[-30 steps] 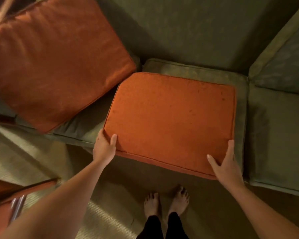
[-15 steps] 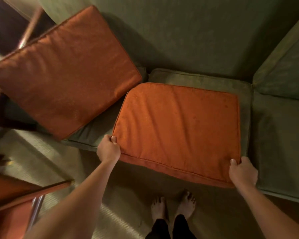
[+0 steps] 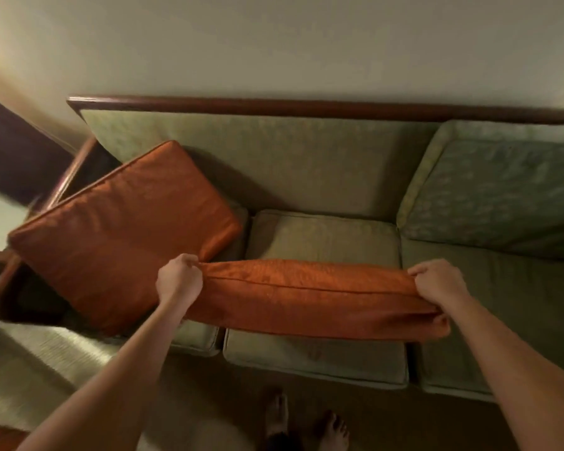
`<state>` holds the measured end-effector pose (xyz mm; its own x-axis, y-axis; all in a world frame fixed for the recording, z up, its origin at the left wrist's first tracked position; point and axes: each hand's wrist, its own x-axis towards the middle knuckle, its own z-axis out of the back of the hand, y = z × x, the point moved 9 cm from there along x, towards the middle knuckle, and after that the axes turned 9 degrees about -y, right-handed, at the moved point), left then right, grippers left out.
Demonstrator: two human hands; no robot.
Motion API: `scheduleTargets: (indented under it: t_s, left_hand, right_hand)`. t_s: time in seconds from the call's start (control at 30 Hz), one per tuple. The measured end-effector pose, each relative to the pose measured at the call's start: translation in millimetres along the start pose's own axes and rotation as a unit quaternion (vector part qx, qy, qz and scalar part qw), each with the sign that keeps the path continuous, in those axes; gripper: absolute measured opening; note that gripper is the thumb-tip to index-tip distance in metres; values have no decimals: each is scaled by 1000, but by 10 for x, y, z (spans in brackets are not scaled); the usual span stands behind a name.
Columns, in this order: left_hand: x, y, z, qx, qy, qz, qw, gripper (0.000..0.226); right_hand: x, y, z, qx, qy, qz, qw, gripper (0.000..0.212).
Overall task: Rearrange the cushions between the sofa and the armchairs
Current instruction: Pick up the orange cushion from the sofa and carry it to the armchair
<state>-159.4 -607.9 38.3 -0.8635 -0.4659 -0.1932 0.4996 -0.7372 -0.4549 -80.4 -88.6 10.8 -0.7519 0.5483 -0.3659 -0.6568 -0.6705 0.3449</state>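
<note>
**A:** Head view: where is the cushion being moved?

**B:** The orange cushion (image 3: 306, 297) is held edge-on above the middle seat pad (image 3: 323, 236) of the sofa (image 3: 306, 164), sagging a little in the middle. The left hand (image 3: 178, 278) is clenched on its left corner and the right hand (image 3: 437, 281) on its right corner, fingers curled into the fabric.

**A:** How should this lift be done?

**B:** I'd grip the padding rather than loose cover and hold both ends level. I'd also swing clear of the second orange cushion (image 3: 121, 236), which leans on the backrest at the left end, just beside the left hand.

**A:** Any containers?

**B:** None as such. The sofa comes closest: it holds that leaning cushion, the seat pads and a green back cushion (image 3: 502, 190) propped at the right. No armchair is clearly in view.
</note>
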Motion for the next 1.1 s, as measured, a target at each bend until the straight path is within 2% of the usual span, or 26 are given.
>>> scheduleTargets:
  t_s: [0.03, 0.1, 0.2, 0.3, 0.33, 0.4, 0.47, 0.5, 0.53, 0.6, 0.63, 0.67, 0.73, 0.83, 0.97, 1.1]
  left_hand:
    - [-17, -31, -101, -28, 32, 3, 999, 35]
    - [-140, -79, -292, -47, 64, -27, 996, 56]
    - [-130, -79, -357, -2, 5, -74, 997, 82]
    - [155, -322, -346, 33, -36, -110, 993, 83]
    - [248, -447, -353, 37, -43, -135, 989, 80]
    - [400, -668, -368, 18, -50, -172, 984, 78]
    - [465, -879, -363, -15, -51, -209, 976, 77]
    - [438, -1005, -373, -8, -48, -258, 965, 75]
    - [341, -1156, -408, 19, -35, -344, 938, 76]
    - [-15, -1351, -594, 106, 34, -518, 848, 99]
    - [-147, -1345, -676, 139, 67, -560, 814, 111]
    - [-212, -1318, -726, 159, 84, -573, 799, 116]
    - [-221, -1316, -783, 180, 85, -559, 805, 110]
    - [-206, -1472, -831, 210, 86, -547, 806, 100]
    - [-280, -1666, -934, 208, 128, -575, 781, 96]
    - [-348, -1817, -900, 218, 146, -590, 764, 84]
  right_hand:
    - [46, -5, -18, 0, 1, -20, 1000, 31]
    - [155, -52, -44, 18, -26, -76, 997, 30]
    - [246, 44, 39, 20, -79, -124, 989, 33]
    - [251, 403, 170, 52, -118, -46, 991, 33]
    - [216, 519, 196, 40, -130, -4, 991, 40]
    - [100, 746, 189, -53, -166, 104, 979, 56]
    - [-111, 1018, 59, -133, -171, 229, 949, 67]
    - [-224, 1138, -59, -162, -143, 280, 935, 79]
    - [-315, 1212, -185, -185, -110, 316, 924, 95]
    - [-375, 1215, -372, -227, -69, 347, 907, 122]
    - [-353, 1193, -411, -252, -61, 353, 899, 127]
    - [-306, 1170, -428, -269, -52, 355, 894, 128]
    - [-231, 1183, -406, -284, -46, 349, 892, 124]
    - [-253, 1227, -427, -283, -53, 317, 904, 102]
    - [-370, 1151, -457, -243, -69, 297, 921, 75]
    - [-490, 1103, -334, -190, -62, 295, 934, 61]
